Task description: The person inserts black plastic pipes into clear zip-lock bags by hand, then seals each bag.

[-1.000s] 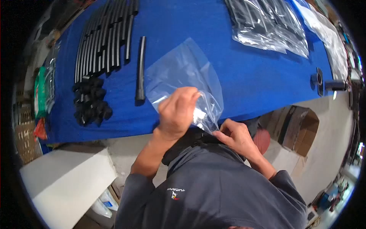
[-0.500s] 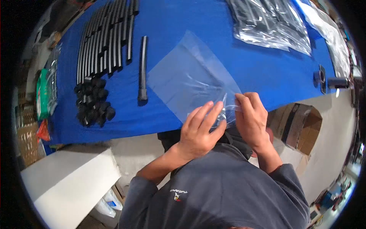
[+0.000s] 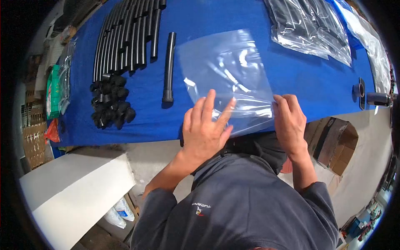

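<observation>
Head view, sole entry.

Item: clear plastic bag (image 3: 227,79), lying flat on the blue table (image 3: 291,79) at its near edge, mouth toward you.

Your left hand (image 3: 204,129): fingers spread, pressing flat on the bag's near left corner, not clenched. Your right hand (image 3: 289,121): fingers curled over the bag's near right corner; whether they pinch the film or only rest on it cannot be told.

Just left of the bag: single black tube (image 3: 168,68), lying lengthwise, apart from it. Further left of the bag: row of black tubes (image 3: 125,37), and a heap of black caps (image 3: 111,104) nearer the edge. Far right of the bag: filled clear bags (image 3: 310,25).

Risk, as a judgement: the bag overhangs the table edge under your hands; lifting one palm could let the slick film slide off. A sideways sweep of your left hand could knock the single tube rolling.
</observation>
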### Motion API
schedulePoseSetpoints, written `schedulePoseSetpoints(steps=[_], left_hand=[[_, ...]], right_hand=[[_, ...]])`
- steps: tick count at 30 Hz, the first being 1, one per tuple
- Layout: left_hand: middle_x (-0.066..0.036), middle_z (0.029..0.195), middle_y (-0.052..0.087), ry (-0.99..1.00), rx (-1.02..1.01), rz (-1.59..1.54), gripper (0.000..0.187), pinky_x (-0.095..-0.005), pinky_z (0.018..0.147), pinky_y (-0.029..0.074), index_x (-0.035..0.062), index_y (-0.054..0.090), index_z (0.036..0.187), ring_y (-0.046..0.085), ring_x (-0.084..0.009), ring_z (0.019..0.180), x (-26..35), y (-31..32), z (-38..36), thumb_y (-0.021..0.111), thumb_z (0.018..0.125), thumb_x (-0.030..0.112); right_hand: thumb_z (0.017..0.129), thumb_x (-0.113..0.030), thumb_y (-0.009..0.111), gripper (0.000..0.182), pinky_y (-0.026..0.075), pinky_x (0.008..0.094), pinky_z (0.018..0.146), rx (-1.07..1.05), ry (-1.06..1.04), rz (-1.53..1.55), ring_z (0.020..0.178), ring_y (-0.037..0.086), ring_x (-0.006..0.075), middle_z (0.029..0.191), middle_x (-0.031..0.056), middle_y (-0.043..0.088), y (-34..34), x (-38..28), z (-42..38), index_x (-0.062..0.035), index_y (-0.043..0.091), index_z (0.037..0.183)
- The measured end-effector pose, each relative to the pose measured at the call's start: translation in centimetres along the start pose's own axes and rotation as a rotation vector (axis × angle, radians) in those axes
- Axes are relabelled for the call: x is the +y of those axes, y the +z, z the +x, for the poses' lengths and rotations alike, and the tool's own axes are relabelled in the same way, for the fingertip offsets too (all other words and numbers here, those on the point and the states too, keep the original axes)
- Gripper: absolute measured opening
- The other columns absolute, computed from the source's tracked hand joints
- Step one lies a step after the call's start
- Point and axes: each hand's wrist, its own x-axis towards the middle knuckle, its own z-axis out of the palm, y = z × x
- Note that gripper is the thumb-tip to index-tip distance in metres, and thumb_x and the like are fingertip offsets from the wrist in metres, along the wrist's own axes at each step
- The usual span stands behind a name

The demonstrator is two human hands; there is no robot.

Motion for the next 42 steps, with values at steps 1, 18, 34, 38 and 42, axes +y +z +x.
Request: schedulePoseSetpoints(steps=[1,18,34,38,42], left_hand=[[-0.021,0.146,0.05,-0.041,-0.037,-0.022,0.072,-0.0479,0.098,0.046,0.0245,0.061,0.144,0.054,-0.0381,0.123,0.5,-0.3,0.1,0.084,0.077,0.024],[-0.029,0.15,0.045,0.004,0.168,0.035,0.065,-0.0482,0.101,0.049,0.0042,0.059,0.141,0.054,-0.043,0.126,-1.1,1.0,-1.5,0.07,0.078,-0.004],[-0.017,0.15,0.054,0.261,0.197,-0.054,0.017,-0.0556,0.116,0.036,0.0093,0.076,0.096,0.045,-0.0376,0.143,0.6,-0.5,2.8,0.066,0.085,0.017],[-0.016,0.137,0.063,0.214,0.112,-0.127,0.02,-0.044,0.101,0.05,0.0062,0.075,0.099,0.061,-0.0314,0.122,-0.9,2.3,3.7,0.064,0.086,0.016],[-0.014,0.129,0.066,0.221,0.214,-0.179,0.024,-0.0361,0.085,0.054,0.0059,0.073,0.106,0.066,-0.0252,0.106,-2.4,6.0,3.3,0.063,0.086,0.016]], right_hand=[[0.09,-0.001,0.066,0.024,0.056,0.0405,0.07,0.003,0.002,-0.006,0.088,0.067,0.0308,0.101,0.0126,0.063,0.1,0.3,0.0,-0.0031,0.065,0.113],[0.09,0.002,0.066,0.028,0.058,0.042,0.068,0.062,0.061,0.053,0.085,0.069,0.0347,0.106,0.0161,0.064,0.7,0.3,-1.7,-0.0018,0.064,0.118],[0.087,0.007,0.066,0.037,0.059,0.0431,0.075,0.048,-0.03,-0.045,0.092,0.07,0.0365,0.11,0.0179,0.065,1.1,2.8,-1.3,-0.0035,0.064,0.123],[0.085,0.005,0.071,0.044,0.058,0.0436,0.079,0.025,-0.079,-0.107,0.097,0.07,0.0365,0.115,0.0184,0.065,1.4,4.1,-0.4,-0.0043,0.063,0.128],[0.08,-0.008,0.082,0.063,0.058,0.0434,0.081,-0.198,-0.139,-0.203,0.102,0.069,0.0353,0.118,0.0181,0.065,-2.8,2.3,3.2,-0.0063,0.057,0.138]])
